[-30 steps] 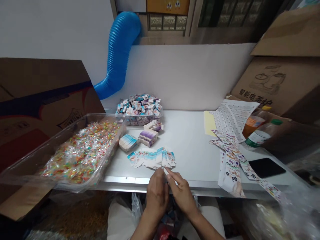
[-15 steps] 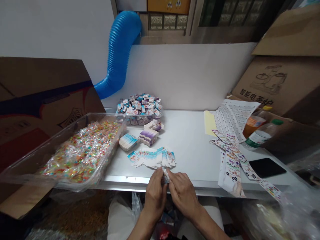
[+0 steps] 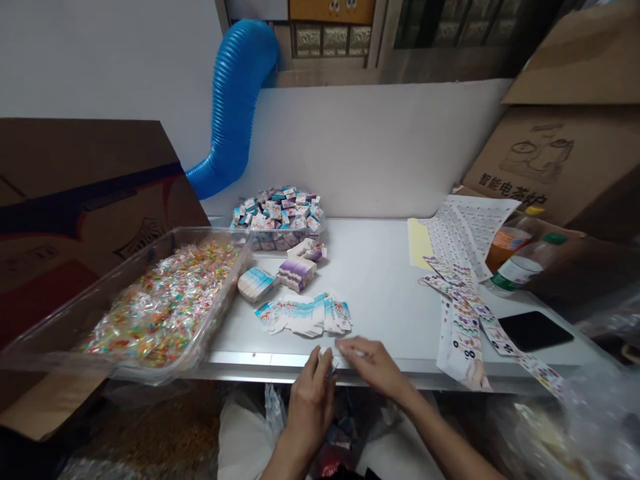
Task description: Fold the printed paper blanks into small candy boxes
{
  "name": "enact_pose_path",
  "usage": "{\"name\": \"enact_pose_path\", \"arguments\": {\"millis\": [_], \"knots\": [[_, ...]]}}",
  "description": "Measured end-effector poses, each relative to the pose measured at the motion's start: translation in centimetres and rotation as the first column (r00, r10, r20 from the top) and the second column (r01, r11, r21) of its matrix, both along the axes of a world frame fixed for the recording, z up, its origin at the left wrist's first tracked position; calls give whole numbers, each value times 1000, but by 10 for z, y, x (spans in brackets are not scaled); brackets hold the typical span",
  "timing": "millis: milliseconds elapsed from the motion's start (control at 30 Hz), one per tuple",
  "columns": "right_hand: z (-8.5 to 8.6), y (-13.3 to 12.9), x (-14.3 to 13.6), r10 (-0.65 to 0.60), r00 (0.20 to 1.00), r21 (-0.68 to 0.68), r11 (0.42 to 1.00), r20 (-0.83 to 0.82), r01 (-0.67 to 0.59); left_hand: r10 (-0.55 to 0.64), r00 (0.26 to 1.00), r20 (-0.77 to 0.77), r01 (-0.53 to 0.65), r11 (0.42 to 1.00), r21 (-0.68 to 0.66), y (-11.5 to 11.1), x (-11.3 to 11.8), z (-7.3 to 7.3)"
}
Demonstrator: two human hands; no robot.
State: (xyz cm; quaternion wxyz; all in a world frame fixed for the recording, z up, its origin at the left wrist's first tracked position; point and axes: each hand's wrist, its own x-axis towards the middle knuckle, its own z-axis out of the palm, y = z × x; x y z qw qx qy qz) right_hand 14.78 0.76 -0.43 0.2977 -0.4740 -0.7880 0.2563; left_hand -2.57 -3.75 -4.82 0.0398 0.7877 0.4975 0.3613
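Observation:
My left hand (image 3: 311, 393) is closed on a small white paper box (image 3: 327, 359) at the table's front edge. Just right of it, my right hand (image 3: 373, 363) has its fingers pinched together; what they hold, if anything, is too blurred to name. Beyond my hands lies a fanned row of flat blue-and-white cards (image 3: 305, 315). Behind that row sit a blue-and-white stack (image 3: 257, 284) and a purple-and-white stack (image 3: 297, 273). A clear tub (image 3: 275, 241) at the back is heaped with small finished-looking boxes (image 3: 283, 212).
A large clear tray (image 3: 200, 339) of colourful wrapped pieces stands at left beside a cardboard box (image 3: 90, 193). Printed sheets (image 3: 450, 233), sticker strips (image 3: 467, 340), bottles (image 3: 517, 270) and a black phone (image 3: 536, 331) lie at right. A blue hose (image 3: 233, 100) hangs behind.
My right hand has moved a little right and up, away from my left. The left has lowered slightly with the small box between its fingers.

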Motion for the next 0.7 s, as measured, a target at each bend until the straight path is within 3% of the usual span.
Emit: {"name": "enact_pose_path", "arguments": {"millis": [67,167,367,500,600,700], "knots": [[-6,27,18,-24,994,20,1000,109,22,13,996,-89,-20,997,-71,-4,0,-3],[-11,60,33,69,958,19,997,280,-77,9,982,-186,-39,987,-156,-9,1,-3],[-6,85,39,215,916,44,969,339,-244,2,992,-128,-25,985,-174,-3,-4,6],[6,77,37,137,938,103,979,318,-178,6,996,-84,-17,991,-130,11,-2,13],[21,53,25,-23,983,173,985,182,-9,62,997,-53,-62,998,6,22,6,24],[37,24,10,-63,988,-17,998,-140,62,91,995,-40,-87,991,98,32,12,34]]}}
